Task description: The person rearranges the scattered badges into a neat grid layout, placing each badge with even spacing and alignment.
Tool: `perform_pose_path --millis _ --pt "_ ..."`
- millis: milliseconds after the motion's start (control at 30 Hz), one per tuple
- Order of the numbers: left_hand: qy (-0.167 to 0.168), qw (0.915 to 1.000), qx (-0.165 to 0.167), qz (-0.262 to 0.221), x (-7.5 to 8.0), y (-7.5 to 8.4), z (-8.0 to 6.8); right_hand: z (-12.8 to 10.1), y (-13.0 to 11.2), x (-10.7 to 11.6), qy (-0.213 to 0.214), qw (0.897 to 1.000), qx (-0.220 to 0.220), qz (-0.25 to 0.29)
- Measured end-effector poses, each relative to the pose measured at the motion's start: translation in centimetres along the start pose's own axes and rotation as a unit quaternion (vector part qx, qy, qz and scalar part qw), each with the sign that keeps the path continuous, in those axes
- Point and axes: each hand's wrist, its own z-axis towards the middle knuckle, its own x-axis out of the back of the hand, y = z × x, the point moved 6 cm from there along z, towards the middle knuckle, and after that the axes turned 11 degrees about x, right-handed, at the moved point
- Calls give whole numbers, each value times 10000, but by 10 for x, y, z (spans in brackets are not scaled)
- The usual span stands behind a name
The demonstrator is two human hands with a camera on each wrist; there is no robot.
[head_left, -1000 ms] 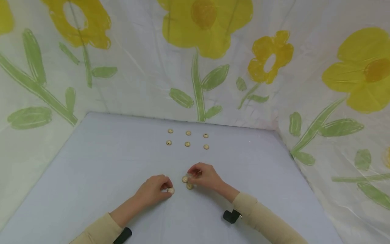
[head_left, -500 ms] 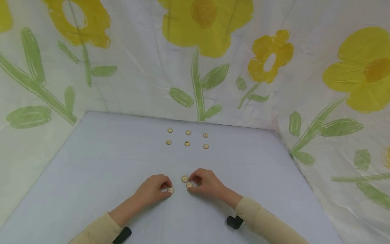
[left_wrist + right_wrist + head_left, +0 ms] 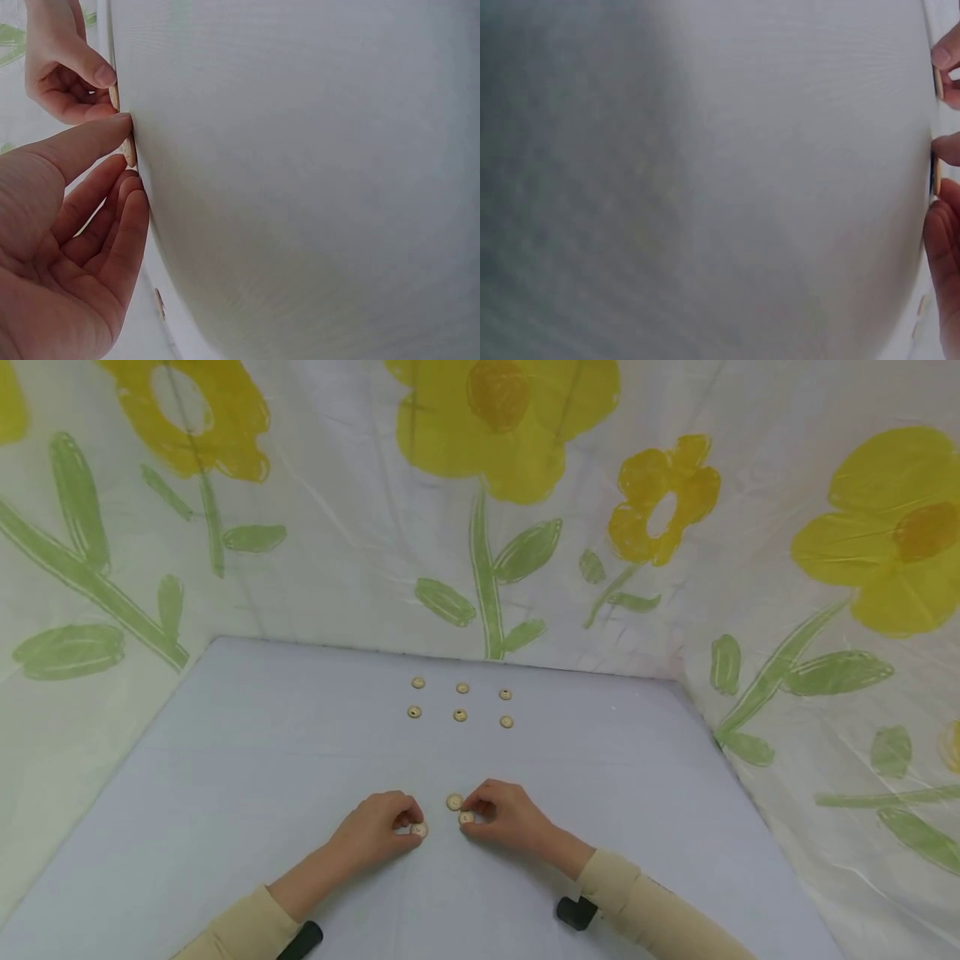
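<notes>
On the lavender-grey table, my left hand point(image 3: 375, 827) pinches the edges of a pale round wooden disc point(image 3: 419, 831) between thumb and fingers. To its right, my right hand point(image 3: 512, 814) has thumb and fingertips at opposite edges of a second disc point(image 3: 466, 818), which lies flat. A third disc point(image 3: 453, 802) lies just beyond that one, close to the right fingertips. Seen edge-on in the left wrist view, the left hand's disc point(image 3: 130, 150) is thin and right at the tabletop. Small marks show on the disc faces, too small to read.
Farther back, several similar discs point(image 3: 461, 715) lie in two rows, some with dark spots. White fabric point(image 3: 337, 568) painted with yellow flowers encloses the table's back and sides. Black wrist cameras point(image 3: 576, 912) hang under the beige sleeves point(image 3: 645, 897).
My right hand has come away from the farther disc, shifting slightly nearer, and its fingers now hold the disc closer to me. The left hand stays in place on its disc.
</notes>
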Motion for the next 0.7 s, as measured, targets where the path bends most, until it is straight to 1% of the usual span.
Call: perform_pose_path --millis 167,233,500,700 --pt "15 10000 -2 65 -2 -1 1 0 -3 0 0 9997 165 -159" --pt "21 10000 2 73 -2 -2 1 1 -4 0 -11 9997 161 -195" --pt "10 10000 30 54 -3 -2 2 2 -5 0 -107 9996 -82 -238" --pt "39 10000 -38 60 -3 -2 2 1 -8 1 -15 9997 32 -228"
